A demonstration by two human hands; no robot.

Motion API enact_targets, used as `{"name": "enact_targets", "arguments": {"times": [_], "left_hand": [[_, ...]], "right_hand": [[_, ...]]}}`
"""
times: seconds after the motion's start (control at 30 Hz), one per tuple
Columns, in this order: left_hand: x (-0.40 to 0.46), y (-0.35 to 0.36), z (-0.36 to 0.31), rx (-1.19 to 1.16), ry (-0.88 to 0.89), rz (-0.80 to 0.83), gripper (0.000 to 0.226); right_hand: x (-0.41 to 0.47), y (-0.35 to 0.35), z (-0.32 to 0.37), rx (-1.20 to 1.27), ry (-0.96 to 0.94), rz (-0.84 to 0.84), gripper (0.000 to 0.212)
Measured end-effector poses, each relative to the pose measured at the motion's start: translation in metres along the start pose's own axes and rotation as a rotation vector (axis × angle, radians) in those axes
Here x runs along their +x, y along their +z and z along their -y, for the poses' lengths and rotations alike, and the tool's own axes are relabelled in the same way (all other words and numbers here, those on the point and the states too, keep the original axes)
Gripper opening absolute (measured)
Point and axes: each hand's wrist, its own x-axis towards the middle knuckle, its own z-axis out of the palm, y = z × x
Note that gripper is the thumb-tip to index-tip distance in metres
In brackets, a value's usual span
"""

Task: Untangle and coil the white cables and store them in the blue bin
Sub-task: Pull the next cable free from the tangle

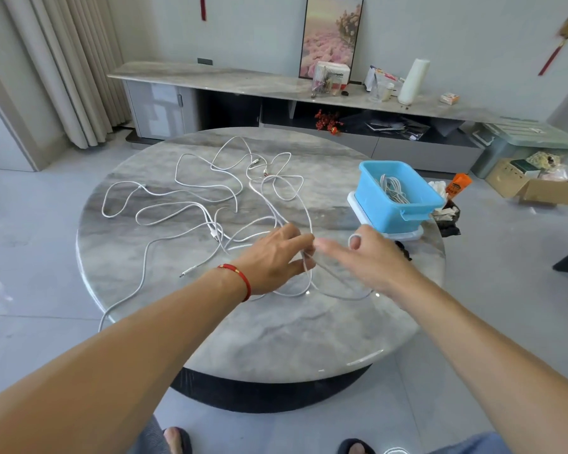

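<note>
Several white cables (210, 204) lie tangled in loose loops across the round marble table (259, 339). The blue bin (417, 208) stands on a white lid at the table's right edge, with one coiled white cable (394, 191) inside it. My left hand (274, 257), with a red string on its wrist, pinches a white cable strand near the table's middle. My right hand (364, 260) is blurred just to its right, fingers stretched toward the same strand; a loop of that cable hangs below both hands onto the table.
A black bag with papers (448, 217) and an orange packet (458, 185) sit behind the bin. A long low cabinet (243, 83) with boxes and a paper roll runs along the far wall. Cardboard boxes (535, 188) stand on the floor at right.
</note>
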Motion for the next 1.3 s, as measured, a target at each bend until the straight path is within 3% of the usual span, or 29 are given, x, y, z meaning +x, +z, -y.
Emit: {"name": "enact_targets", "arguments": {"times": [0.1, 0.13, 0.17, 0.27, 0.33, 0.47, 0.6, 0.67, 0.8, 1.0, 1.07, 1.17, 1.23, 1.3], "left_hand": [[-0.001, 0.002, -0.002, 0.051, -0.011, 0.012, 0.036], [-0.001, 0.001, -0.003, 0.071, -0.015, 0.008, 0.037], [0.0, 0.001, -0.005, 0.096, -0.011, 0.0, 0.04], [0.0, 0.0, -0.006, 0.123, 0.007, -0.038, 0.046], [0.001, 0.0, -0.003, 0.107, -0.022, -0.089, 0.048], [0.006, -0.003, -0.003, 0.006, -0.086, -0.135, 0.054], [0.009, -0.011, -0.009, -0.131, -0.011, -0.076, 0.026], [0.009, -0.013, -0.01, -0.216, -0.079, -0.065, 0.018], [0.007, -0.011, -0.004, -0.22, -0.182, -0.056, 0.031], [0.009, -0.003, -0.021, -0.044, -0.017, 0.069, 0.01], [0.01, 0.005, -0.028, 0.052, 0.047, -0.001, 0.004], [0.011, 0.005, -0.023, 0.191, 0.109, -0.111, 0.013], [0.007, 0.001, -0.013, 0.293, 0.106, -0.134, 0.02], [0.004, -0.004, -0.003, 0.367, 0.016, -0.202, 0.017]], "right_hand": [[-0.005, 0.017, 0.007, -0.27, 0.03, 0.179, 0.111], [-0.008, 0.021, 0.01, -0.281, 0.027, 0.221, 0.114], [-0.008, 0.022, 0.011, -0.269, 0.024, 0.254, 0.105], [-0.006, 0.018, 0.012, -0.148, -0.025, 0.368, 0.049], [-0.003, 0.014, 0.007, -0.109, -0.157, 0.373, 0.023], [-0.002, -0.001, -0.007, -0.242, -0.348, 0.296, 0.034], [0.002, -0.017, -0.017, -0.301, -0.504, 0.115, 0.035], [0.001, -0.023, -0.015, -0.148, -0.565, 0.045, 0.037], [-0.01, -0.037, -0.001, 0.52, -0.519, 0.135, 0.034], [-0.009, -0.027, 0.008, 1.276, -0.302, 0.33, 0.028], [-0.013, -0.025, 0.015, 1.462, -0.244, 0.471, 0.033], [-0.02, -0.033, 0.024, 1.493, -0.152, 0.416, 0.037], [-0.022, -0.045, 0.026, 1.297, -0.086, 0.271, 0.039], [-0.019, -0.056, 0.02, 0.947, -0.044, 0.12, 0.037]]}}
